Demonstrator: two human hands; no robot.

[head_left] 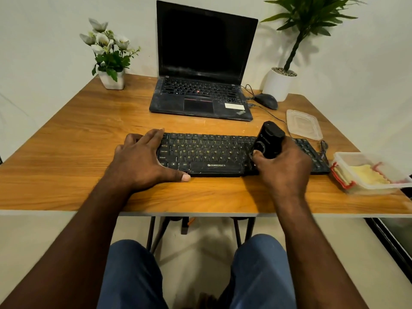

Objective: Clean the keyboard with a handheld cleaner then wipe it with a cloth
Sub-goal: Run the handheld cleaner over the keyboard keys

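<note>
Head view: the right hand (285, 172) grasps the cleaner (268, 139) over the right half of the keyboard (214, 155), near the tabletop's (89, 134) front edge. The left hand (142, 159) lies flat, unclenched, bracing the keyboard's left end. If that hand eases off, hard strokes could skid the keyboard.

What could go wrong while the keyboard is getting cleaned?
The keyboard might slide, since the left hand only rests on its end. The right hand, gripping the handheld cleaner, could swing right and bump the cloth box sitting at the edge of the table. Pushing hard might pop a key.
</note>
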